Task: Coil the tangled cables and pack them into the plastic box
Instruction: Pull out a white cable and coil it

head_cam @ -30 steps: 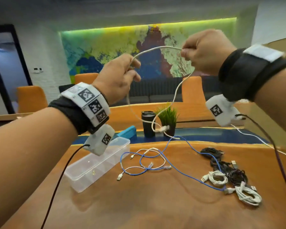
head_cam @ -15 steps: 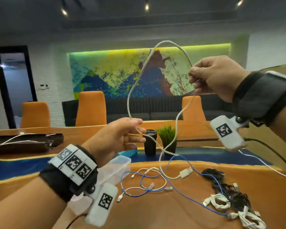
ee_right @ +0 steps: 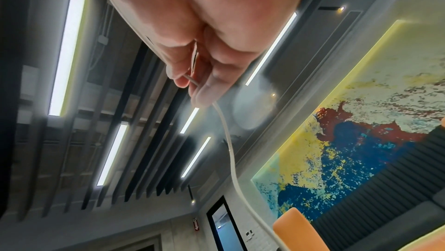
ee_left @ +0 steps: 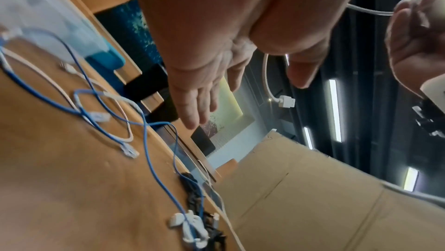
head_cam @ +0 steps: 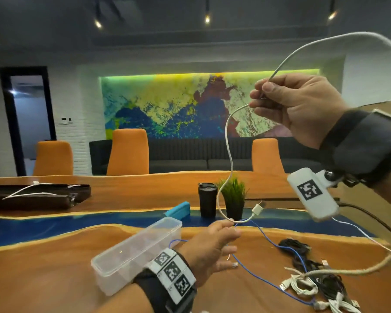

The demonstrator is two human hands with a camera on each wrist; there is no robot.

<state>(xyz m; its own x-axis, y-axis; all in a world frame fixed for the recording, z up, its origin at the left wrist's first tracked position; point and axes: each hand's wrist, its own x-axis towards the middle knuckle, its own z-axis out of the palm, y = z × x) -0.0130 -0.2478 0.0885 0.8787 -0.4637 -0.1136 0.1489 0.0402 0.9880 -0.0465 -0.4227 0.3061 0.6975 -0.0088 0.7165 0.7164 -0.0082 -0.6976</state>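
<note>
**Mia:** What is the right hand [head_cam: 303, 107] doing up so high?

**Ben:** It pinches the white cable [head_cam: 228, 141] between its thumb and fingers. Up there, I think, the cable can hang down long and straight, so it is easy to wind.

**Mia:** And the left hand [head_cam: 212, 245]?

**Ben:** It is down low, just over the surface [head_cam: 54, 279]. Its thumb and first finger seem to nip the cable near the bottom, close to the white plug [head_cam: 257, 209]. The other fingers are spread out loose. I think it grabs the low end so it can bring it up and make a loop.

**Mia:** Where does the cable go after?

**Ben:** Into the plastic box [head_cam: 131, 251]. It sits open just beside the left wrist, and I can't see any cable in it yet.

**Mia:** Are there more cables?

**Ben:** Yes. A blue cable [head_cam: 266, 239] lies in loose loops under the left hand. A pile of black and white cables [head_cam: 307, 283] lies off to the right. Some of those look wound up already.

**Mia:** So lots is left?

**Ben:** I think so. This one is not coiled yet.
</note>
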